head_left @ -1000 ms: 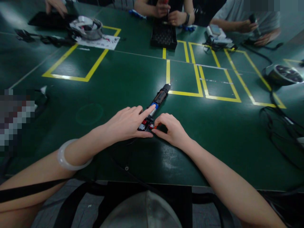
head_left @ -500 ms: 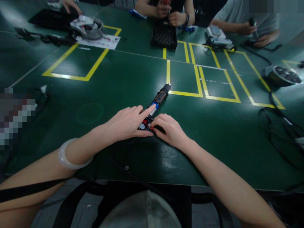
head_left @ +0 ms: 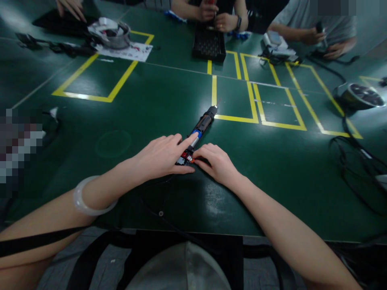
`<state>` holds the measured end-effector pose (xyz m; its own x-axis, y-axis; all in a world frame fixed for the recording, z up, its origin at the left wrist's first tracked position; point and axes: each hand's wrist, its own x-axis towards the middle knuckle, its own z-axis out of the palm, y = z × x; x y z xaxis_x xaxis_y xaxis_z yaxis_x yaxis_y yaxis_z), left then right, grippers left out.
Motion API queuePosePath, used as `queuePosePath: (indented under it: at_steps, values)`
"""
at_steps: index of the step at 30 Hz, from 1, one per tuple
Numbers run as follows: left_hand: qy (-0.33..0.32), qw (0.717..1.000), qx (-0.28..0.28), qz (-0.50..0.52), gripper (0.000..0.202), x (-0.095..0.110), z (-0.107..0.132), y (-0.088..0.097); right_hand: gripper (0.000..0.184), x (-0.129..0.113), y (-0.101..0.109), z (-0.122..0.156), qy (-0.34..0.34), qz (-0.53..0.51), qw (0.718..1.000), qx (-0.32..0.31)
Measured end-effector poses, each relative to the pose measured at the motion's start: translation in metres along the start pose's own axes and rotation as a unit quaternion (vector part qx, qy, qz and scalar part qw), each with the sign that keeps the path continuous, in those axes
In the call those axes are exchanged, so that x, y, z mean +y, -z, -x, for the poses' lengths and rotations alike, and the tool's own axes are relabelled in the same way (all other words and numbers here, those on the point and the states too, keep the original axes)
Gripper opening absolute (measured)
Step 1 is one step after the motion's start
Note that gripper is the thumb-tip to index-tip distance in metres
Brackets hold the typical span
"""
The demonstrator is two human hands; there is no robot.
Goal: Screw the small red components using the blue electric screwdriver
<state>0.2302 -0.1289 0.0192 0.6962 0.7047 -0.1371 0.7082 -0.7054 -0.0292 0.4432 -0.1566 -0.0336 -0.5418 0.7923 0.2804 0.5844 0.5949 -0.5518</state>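
At frame centre, I'd steady the slim black, blue-and-silver tool (head_left: 202,128) by its probably stiff barrel (head_left: 207,120); left hand (head_left: 160,157) spread over it, right hand (head_left: 215,162) pinching its small, likely fragile red-and-white part (head_left: 190,158).

- we have a big green tabletop (head_left: 157,117) filling most of the view, glossy
- thin pale seam (head_left: 178,70) crosses it
- yellow tape lines (head_left: 237,119) mark out boxes, several on our right, one on our left
- faint ring mark (head_left: 131,141) on the surface, left of middle
- light: we get a soft reflection (head_left: 214,197) near the close edge, stronger glare upper left
- below that edge we see grey floor (head_left: 105,270) with a small white speck
- upper right corner pixelated, can't read it
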Motion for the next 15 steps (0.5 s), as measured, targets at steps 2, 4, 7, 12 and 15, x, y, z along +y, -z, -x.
queuePosePath:
  at_steps: [2, 4, 7, 12, 15]
  values:
    - [-0.001, 1.0, -0.002, -0.007, 0.091, 0.0007, -0.0003, 0.0001, 0.006, 0.0005, -0.0001, -0.0004, 0.001, -0.001, 1.0, -0.002]
    - [0.001, 1.0, -0.005, -0.015, 0.09, 0.0016, -0.0007, 0.0006, 0.006, 0.0004, -0.0001, -0.001, 0.001, -0.001, 1.0, -0.002]
    - [0.006, 1.0, -0.013, -0.027, 0.089, 0.003, -0.001, 0.0019, 0.005, -0.0002, 0.0005, -0.002, -0.005, 0.001, 1.0, -0.001]
    - [0.01, 0.999, -0.012, -0.028, 0.087, 0.0055, -0.0006, 0.0039, 0.004, -0.0011, 0.0014, -0.0031, -0.014, 0.008, 1.0, -0.004]
    - [0.022, 1.0, -0.006, -0.019, 0.084, 0.0074, -0.0012, 0.0031, 0.008, -0.0015, 0.0015, -0.0037, -0.024, 0.009, 1.0, 0.003]
